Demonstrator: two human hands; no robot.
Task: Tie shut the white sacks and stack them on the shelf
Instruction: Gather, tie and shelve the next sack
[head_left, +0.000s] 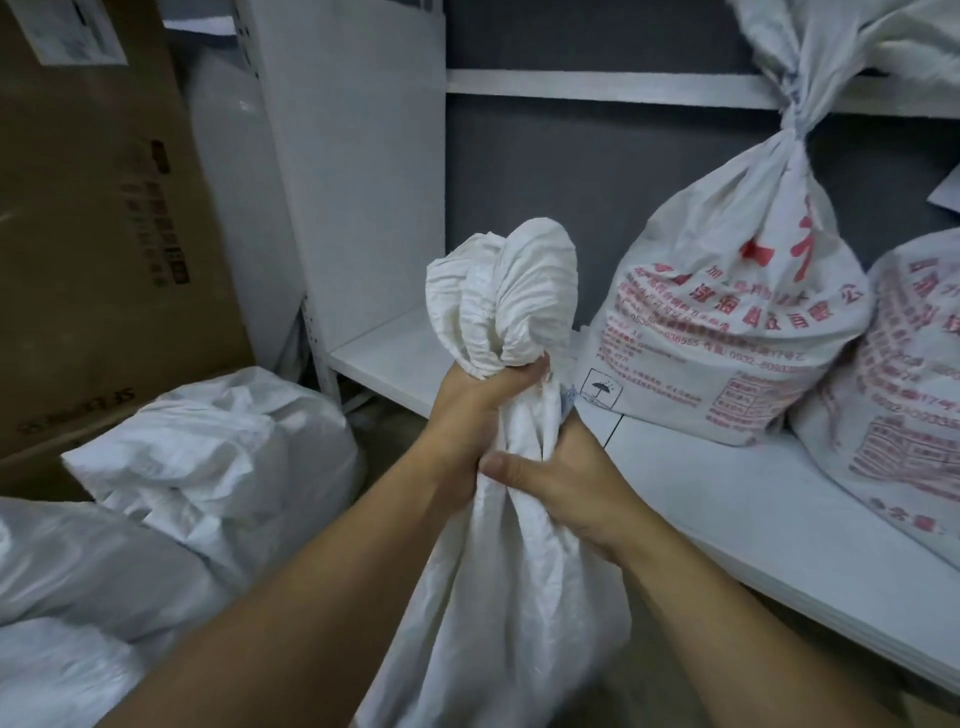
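A white woven sack (498, 597) hangs in front of me, its neck gathered into a bunched top (506, 301). My left hand (472, 410) is clenched around the neck just under the bunch. My right hand (566, 478) grips the neck lower down, thumb across the front. On the white shelf (727, 525) to the right stands a tied sack with red print (727, 322), its twisted neck pointing up. A second printed sack (904, 415) leans beside it at the right edge.
Loose white sacks (218, 457) lie heaped on the floor at the left, with more (78, 597) at the lower left. A large cardboard box (98, 218) stands behind them. A white upright panel (358, 171) bounds the shelf's left end. An upper shelf board (597, 88) runs across above.
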